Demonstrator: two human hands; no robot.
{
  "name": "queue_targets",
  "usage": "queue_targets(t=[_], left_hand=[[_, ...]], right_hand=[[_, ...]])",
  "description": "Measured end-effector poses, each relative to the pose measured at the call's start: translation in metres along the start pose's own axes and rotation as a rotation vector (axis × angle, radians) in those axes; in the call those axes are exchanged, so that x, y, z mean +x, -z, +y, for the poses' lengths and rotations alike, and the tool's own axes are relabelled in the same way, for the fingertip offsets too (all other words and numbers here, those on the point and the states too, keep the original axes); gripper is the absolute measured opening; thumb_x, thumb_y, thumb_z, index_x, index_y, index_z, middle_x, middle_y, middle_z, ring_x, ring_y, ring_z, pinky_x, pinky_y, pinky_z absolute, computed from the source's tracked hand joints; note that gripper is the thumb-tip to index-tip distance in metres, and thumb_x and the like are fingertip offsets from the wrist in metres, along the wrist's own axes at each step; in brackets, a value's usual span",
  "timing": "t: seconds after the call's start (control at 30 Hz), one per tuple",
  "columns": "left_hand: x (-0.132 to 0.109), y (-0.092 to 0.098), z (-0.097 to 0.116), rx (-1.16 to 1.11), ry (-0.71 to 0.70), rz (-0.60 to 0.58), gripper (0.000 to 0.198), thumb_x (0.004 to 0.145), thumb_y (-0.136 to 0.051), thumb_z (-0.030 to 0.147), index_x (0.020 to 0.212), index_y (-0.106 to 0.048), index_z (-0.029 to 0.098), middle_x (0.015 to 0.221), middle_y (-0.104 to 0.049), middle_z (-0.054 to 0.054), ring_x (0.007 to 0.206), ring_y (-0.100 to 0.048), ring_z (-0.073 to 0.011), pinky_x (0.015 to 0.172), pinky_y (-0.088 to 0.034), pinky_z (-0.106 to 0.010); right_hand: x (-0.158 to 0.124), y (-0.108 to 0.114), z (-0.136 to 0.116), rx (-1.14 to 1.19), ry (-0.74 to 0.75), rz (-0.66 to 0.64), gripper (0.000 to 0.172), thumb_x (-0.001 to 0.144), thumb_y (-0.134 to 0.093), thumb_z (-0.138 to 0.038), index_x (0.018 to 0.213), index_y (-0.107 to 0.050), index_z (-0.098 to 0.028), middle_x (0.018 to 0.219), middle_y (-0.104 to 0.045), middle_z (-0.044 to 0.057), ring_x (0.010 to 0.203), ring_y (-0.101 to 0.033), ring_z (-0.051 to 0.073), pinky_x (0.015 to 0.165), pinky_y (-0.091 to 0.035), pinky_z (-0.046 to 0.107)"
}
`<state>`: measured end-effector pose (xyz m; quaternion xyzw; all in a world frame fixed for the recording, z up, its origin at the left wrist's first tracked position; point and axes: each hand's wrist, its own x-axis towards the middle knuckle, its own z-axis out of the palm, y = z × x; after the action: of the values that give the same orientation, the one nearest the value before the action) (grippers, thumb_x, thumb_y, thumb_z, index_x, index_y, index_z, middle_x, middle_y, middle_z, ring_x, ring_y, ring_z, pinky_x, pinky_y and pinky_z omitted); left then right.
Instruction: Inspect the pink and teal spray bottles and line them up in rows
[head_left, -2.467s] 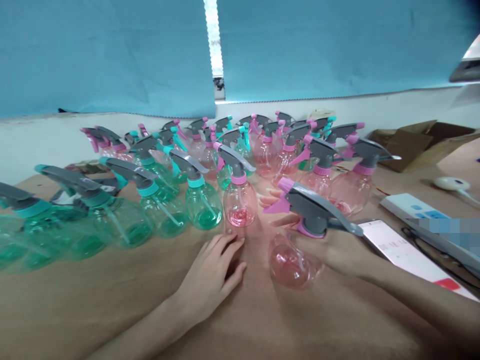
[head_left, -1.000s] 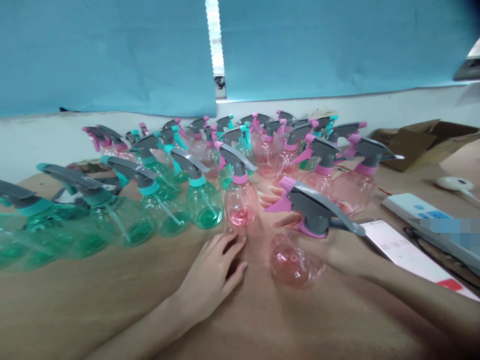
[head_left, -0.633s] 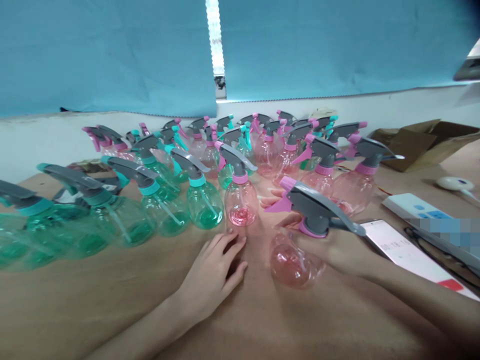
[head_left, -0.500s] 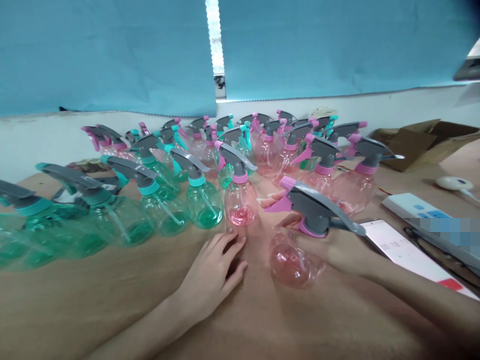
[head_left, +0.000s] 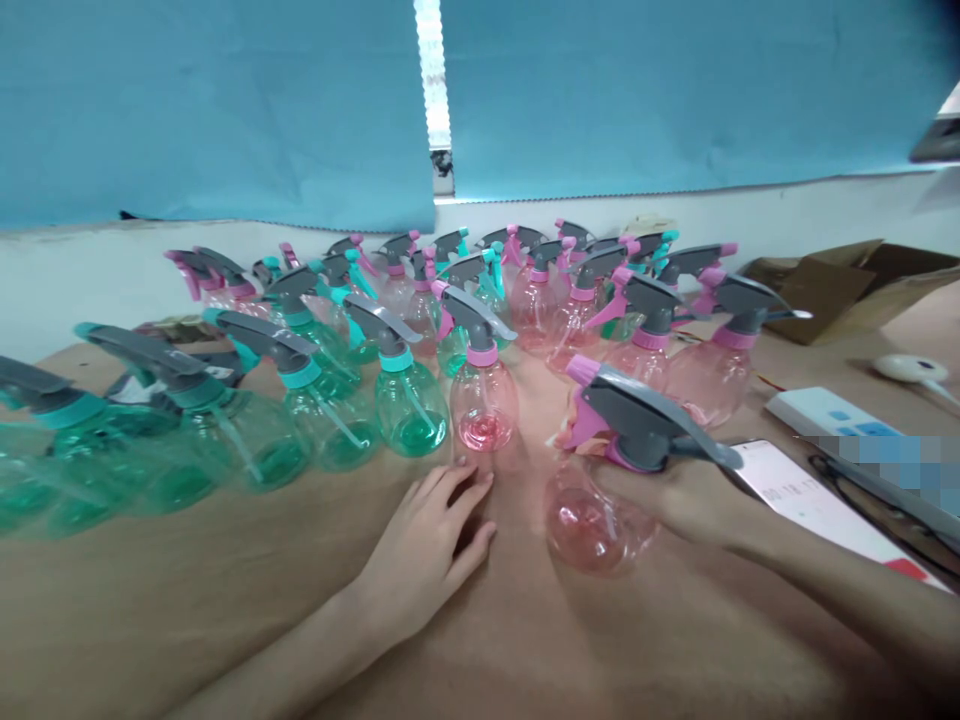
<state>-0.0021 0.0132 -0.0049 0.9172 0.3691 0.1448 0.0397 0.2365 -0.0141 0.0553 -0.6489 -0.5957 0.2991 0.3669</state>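
My right hand is wrapped around the neck of a pink spray bottle, with its fingers curled at the pink trigger. The bottle leans, and its grey sprayer head hides part of the hand. Its nozzle points up and to the left. Palm down on the table, my left hand lies with its fingers apart and holds nothing. Just beyond its fingertips stands another pink spray bottle, beside a green spray bottle.
Several green bottles line the left side of the wooden table. More pink and green bottles crowd the back. To the right are a phone showing a timer, a power strip, cables and an open cardboard box.
The fingers of my right hand have closed in on the trigger, drawing it nearer the sprayer head. The held bottle has shifted slightly right. My left hand stays in place.
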Motion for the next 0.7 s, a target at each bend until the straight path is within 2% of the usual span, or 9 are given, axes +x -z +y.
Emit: queue_targets(t=[0.13,0.3,0.5,0.7], left_hand=[[0.000,0.000,0.000,-0.012,0.000,0.004,0.036,0.094,-0.048,0.028,0.128,-0.053,0.016,0.129,-0.054,-0.012,0.120,-0.047,-0.0284,0.097,-0.042,-0.046],[0.000,0.002,0.001,-0.015,0.008,-0.009,0.037,0.093,-0.048,0.028,0.128,-0.052,0.016,0.130,-0.054,-0.012,0.120,-0.047,-0.0287,0.098,-0.042,-0.047],[0.001,0.003,0.001,-0.017,0.008,-0.010,0.037,0.093,-0.048,0.027,0.128,-0.052,0.016,0.129,-0.053,-0.012,0.120,-0.047,-0.0283,0.099,-0.041,-0.047],[0.000,0.003,0.002,-0.016,0.010,-0.018,0.037,0.093,-0.049,0.027,0.128,-0.053,0.016,0.129,-0.054,-0.012,0.120,-0.048,-0.0286,0.098,-0.042,-0.046]], right_hand=[[0.001,0.001,-0.001,0.019,0.043,-0.027,0.015,0.068,-0.057,-0.040,0.071,-0.065,-0.026,0.083,-0.074,0.002,0.087,-0.068,0.028,0.083,-0.053,0.048],[0.006,0.004,0.004,0.107,0.195,-0.140,0.016,0.073,-0.058,-0.029,0.086,-0.068,-0.029,0.100,-0.073,0.000,0.097,-0.067,0.025,0.091,-0.052,0.046],[0.008,0.006,0.015,0.024,0.211,-0.108,0.023,0.075,-0.063,-0.025,0.095,-0.069,-0.033,0.102,-0.073,-0.001,0.101,-0.066,0.029,0.091,-0.052,0.048],[0.007,0.005,0.010,0.015,0.222,-0.102,0.019,0.075,-0.062,-0.026,0.092,-0.070,-0.030,0.102,-0.073,0.001,0.096,-0.068,0.028,0.087,-0.055,0.048]])
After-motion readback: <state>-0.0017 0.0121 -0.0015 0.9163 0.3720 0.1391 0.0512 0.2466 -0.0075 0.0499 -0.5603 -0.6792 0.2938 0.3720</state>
